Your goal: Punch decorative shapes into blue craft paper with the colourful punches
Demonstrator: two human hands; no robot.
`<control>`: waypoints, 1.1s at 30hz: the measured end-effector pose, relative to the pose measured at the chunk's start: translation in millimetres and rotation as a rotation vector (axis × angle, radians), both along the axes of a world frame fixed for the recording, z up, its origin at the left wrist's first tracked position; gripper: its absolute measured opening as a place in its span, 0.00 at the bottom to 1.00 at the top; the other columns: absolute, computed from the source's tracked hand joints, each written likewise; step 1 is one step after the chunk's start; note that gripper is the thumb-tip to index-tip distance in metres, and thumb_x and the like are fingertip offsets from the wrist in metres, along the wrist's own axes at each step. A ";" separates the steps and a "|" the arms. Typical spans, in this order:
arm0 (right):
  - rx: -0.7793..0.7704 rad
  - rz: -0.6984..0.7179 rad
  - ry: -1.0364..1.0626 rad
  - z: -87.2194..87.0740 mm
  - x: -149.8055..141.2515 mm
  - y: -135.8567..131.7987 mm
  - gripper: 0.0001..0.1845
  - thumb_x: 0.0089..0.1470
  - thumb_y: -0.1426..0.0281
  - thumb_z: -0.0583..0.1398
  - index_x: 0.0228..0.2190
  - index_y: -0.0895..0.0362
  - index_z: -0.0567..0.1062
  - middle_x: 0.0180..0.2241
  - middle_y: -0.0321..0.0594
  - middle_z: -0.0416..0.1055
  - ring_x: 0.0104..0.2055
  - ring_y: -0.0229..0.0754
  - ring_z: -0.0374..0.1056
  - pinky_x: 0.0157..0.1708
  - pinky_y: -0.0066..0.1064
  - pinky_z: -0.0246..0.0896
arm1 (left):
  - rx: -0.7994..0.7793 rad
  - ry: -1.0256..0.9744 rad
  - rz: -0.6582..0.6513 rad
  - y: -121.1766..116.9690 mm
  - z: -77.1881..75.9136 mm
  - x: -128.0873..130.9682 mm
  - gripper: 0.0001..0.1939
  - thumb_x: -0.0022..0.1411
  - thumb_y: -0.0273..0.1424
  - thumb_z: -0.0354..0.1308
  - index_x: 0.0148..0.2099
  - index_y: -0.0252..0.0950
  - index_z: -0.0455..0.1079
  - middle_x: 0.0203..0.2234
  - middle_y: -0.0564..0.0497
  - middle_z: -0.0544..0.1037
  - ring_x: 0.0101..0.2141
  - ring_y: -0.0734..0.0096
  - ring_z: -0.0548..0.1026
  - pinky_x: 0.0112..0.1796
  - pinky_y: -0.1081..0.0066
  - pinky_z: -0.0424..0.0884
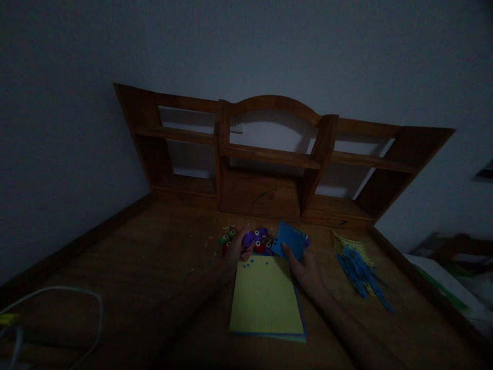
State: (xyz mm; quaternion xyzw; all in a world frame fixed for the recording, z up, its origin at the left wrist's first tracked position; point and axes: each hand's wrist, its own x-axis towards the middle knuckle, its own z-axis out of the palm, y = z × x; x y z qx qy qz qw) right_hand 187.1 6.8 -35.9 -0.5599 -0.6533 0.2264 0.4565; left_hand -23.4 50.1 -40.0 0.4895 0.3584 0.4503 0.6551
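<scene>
My left hand [235, 248] is closed around a purple paper punch [248, 238], picked from a cluster of small green, red and purple punches [259, 241] on the wooden desk [154, 267]. My right hand [306, 269] pinches a blue paper sheet [289, 238] dotted with punched holes, holding it tilted up just right of the punches. Under both hands lies a yellow sheet [265, 298] on top of a blue one, with tiny blue paper dots scattered near its top edge.
A pile of blue paper strips [360, 273] lies on a punched yellow sheet [348, 243] at the right. A wooden shelf unit [269, 154] stands at the desk's back against the wall. A white cable [82, 308] loops at the front left. The scene is dim.
</scene>
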 end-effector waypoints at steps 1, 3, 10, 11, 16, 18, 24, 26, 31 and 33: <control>-0.005 0.003 0.010 0.1 0.0 0.0 0.22 0.56 0.55 0.55 0.19 0.56 0.66 0.18 0.35 0.66 0.20 0.38 0.60 0.22 0.28 0.53 | -0.007 0.011 0.015 -0.4 0.1 0.5 0.34 0.58 0.60 0.39 0.17 0.35 0.54 0.08 0.57 0.51 0.11 0.80 0.50 0.15 0.76 0.46; -0.026 0.032 0.052 0.4 -0.8 0.0 0.22 0.56 0.54 0.55 0.20 0.56 0.67 0.18 0.35 0.67 0.21 0.39 0.62 0.23 0.28 0.56 | -0.041 0.017 0.019 -1.5 0.5 1.2 0.34 0.57 0.61 0.41 0.17 0.35 0.55 0.08 0.57 0.51 0.10 0.81 0.50 0.14 0.77 0.45; -0.129 0.252 0.121 3.9 -8.6 -1.1 0.31 0.59 0.51 0.49 0.15 0.56 0.71 0.16 0.40 0.71 0.22 0.42 0.68 0.32 0.31 0.64 | -0.169 0.064 -0.227 -1.7 -1.4 -0.4 0.33 0.54 0.63 0.43 0.17 0.37 0.54 0.08 0.60 0.50 0.08 0.78 0.52 0.14 0.74 0.61; -0.143 0.249 0.127 4.0 -9.2 -1.2 0.31 0.59 0.51 0.49 0.15 0.56 0.72 0.15 0.40 0.71 0.21 0.42 0.68 0.31 0.31 0.64 | -0.207 0.110 -0.326 -0.6 -3.5 -0.8 0.34 0.54 0.63 0.43 0.17 0.37 0.55 0.07 0.59 0.51 0.08 0.77 0.54 0.14 0.72 0.63; -0.131 0.212 0.147 0.6 -9.3 0.4 0.30 0.58 0.51 0.51 0.14 0.56 0.71 0.15 0.39 0.71 0.21 0.41 0.68 0.30 0.29 0.64 | -0.389 0.293 -0.599 8.5 -14.5 -2.2 0.34 0.53 0.62 0.45 0.16 0.35 0.58 0.07 0.53 0.59 0.10 0.71 0.61 0.18 0.67 0.68; -0.135 0.218 0.165 -2.0 -9.0 1.7 0.30 0.58 0.51 0.51 0.13 0.56 0.70 0.15 0.39 0.71 0.21 0.41 0.68 0.30 0.30 0.64 | -0.354 0.296 -0.430 12.0 -13.3 -3.6 0.34 0.52 0.62 0.47 0.18 0.34 0.61 0.08 0.52 0.62 0.12 0.69 0.65 0.20 0.67 0.69; -0.168 0.246 0.205 -7.4 -8.2 4.5 0.30 0.58 0.51 0.50 0.15 0.56 0.71 0.16 0.40 0.72 0.20 0.42 0.69 0.29 0.32 0.65 | 0.113 0.244 0.283 7.3 3.4 -9.5 0.31 0.55 0.59 0.48 0.27 0.33 0.69 0.21 0.47 0.74 0.22 0.66 0.74 0.24 0.72 0.70; -0.172 0.256 0.193 -7.7 -8.0 4.7 0.30 0.58 0.51 0.50 0.15 0.56 0.72 0.17 0.40 0.73 0.21 0.42 0.69 0.29 0.31 0.65 | 0.081 0.251 0.202 1.0 5.9 -6.6 0.33 0.56 0.60 0.46 0.28 0.32 0.69 0.21 0.45 0.74 0.20 0.65 0.74 0.22 0.71 0.70; -0.171 0.252 0.170 -8.1 -7.9 4.9 0.30 0.59 0.52 0.49 0.16 0.57 0.72 0.17 0.40 0.73 0.21 0.41 0.69 0.28 0.30 0.64 | -0.154 0.449 -0.123 -10.8 5.9 4.3 0.34 0.56 0.61 0.43 0.28 0.32 0.68 0.17 0.41 0.74 0.19 0.57 0.74 0.20 0.65 0.70; -0.169 0.251 0.166 -8.4 -8.0 5.1 0.30 0.59 0.53 0.49 0.16 0.57 0.72 0.17 0.40 0.73 0.21 0.41 0.69 0.28 0.29 0.64 | 0.038 0.515 0.044 -11.7 7.5 3.5 0.33 0.58 0.59 0.44 0.28 0.32 0.68 0.20 0.43 0.75 0.21 0.61 0.75 0.23 0.67 0.70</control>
